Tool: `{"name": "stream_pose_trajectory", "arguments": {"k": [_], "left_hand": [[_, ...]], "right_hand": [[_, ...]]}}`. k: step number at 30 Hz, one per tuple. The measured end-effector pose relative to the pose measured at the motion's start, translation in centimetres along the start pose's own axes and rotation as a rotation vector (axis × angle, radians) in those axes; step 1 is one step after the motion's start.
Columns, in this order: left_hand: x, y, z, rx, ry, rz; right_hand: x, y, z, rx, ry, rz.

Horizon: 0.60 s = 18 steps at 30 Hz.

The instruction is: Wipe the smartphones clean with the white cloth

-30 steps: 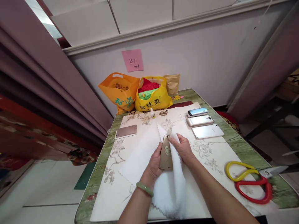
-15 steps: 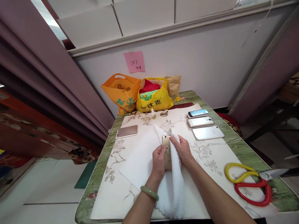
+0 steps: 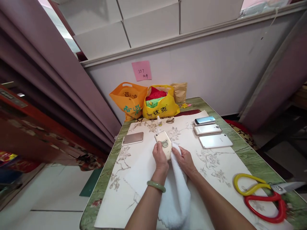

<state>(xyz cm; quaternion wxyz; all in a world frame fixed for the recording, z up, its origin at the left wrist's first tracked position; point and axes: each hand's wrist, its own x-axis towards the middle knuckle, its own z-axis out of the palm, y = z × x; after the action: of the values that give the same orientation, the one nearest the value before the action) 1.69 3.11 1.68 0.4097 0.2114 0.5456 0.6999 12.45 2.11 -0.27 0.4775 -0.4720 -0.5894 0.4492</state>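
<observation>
The gold rectangular phone with a round animal emblem [image 3: 164, 137] is now slanting across the space between the hands, its camera end pointing far and left, whereas a moment ago it was standing nearly straight and the fuzzy white cloth [image 3: 176, 199] was covering its right side along most of its length. The cloth is now folding only over the near right part, so the emblem and the far end are showing uncovered. The person's left hand [image 3: 160, 157] is gripping the phone by its left side, its thumb pressing on the back; the right hand's fingers are pinching the cloth against the right edge. The phone is being held above the cream floral sheet [image 3: 107, 207] on the green-patterned tabletop [image 3: 97, 191], near the middle. Judging by this shift, the wiping is probably moving from the camera end toward the near right edge. The brown phone [image 3: 133, 138] at left is lying where it was, untouched.
</observation>
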Motion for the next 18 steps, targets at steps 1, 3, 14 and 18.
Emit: {"name": "stream_pose_trajectory", "arguments": {"k": [1,3,14,18], "left_hand": [[-0.1,0.1,-0.2,0.027,-0.029,-0.01],[-0.4,0.2,-0.8,0.087,-0.099,-0.023],[-1.9,2.0,-5.2,0.599,-0.747,-0.011],[-1.9,4.4,-5.6,0.996,-0.828,0.163]], "right_hand": [[0.0,0.1,0.1,0.012,0.008,0.005],[0.0,0.3,0.2,0.029,0.027,0.022],[0.6,0.8,-0.4,0.176,0.2,0.158],[0.1,0.6,-0.2,-0.189,0.076,-0.129]]}}
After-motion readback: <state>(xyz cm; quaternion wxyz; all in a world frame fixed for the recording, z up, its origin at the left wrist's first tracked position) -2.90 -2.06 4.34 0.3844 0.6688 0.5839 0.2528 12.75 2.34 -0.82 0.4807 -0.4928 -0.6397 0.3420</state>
